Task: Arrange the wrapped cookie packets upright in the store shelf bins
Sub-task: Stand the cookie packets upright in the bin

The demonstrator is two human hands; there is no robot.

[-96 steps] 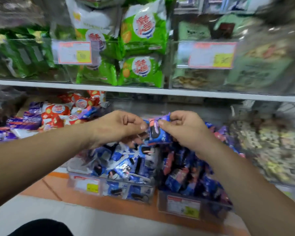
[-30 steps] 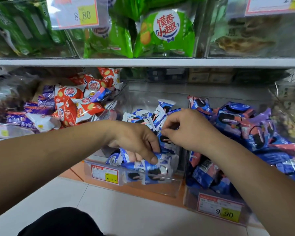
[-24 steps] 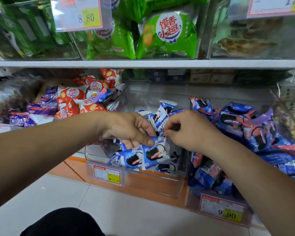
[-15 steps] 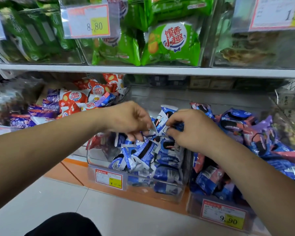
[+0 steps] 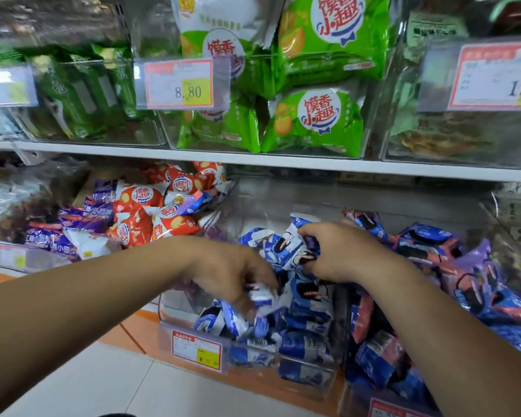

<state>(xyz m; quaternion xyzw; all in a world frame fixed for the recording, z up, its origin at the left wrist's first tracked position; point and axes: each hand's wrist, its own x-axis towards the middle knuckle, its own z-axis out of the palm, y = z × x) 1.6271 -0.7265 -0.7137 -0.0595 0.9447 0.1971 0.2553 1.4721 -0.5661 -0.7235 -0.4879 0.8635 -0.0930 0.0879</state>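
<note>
A clear plastic bin (image 5: 253, 367) on the lower shelf holds several blue-and-white wrapped cookie packets (image 5: 304, 344), most lying jumbled. My left hand (image 5: 232, 272) reaches down into the bin, its fingers curled round a white-and-blue packet (image 5: 263, 296); motion blur hides the grip's detail. My right hand (image 5: 340, 251) is higher at the bin's back right and pinches an upright blue cookie packet (image 5: 286, 248) near its top. The bin to the right (image 5: 382, 407) holds blue, pink and purple cookie packets (image 5: 427, 245).
Red and purple snack packets (image 5: 151, 212) fill the bin at left. The white shelf edge (image 5: 253, 159) runs above, carrying bins of green snack bags (image 5: 316, 118) and price tags (image 5: 179, 84). Pale floor tiles (image 5: 82, 386) lie below.
My left hand dropped from the top of the pile down into the bin's front and took a packet. My right hand stayed at the back, still pinching a packet. The camera moved closer.
</note>
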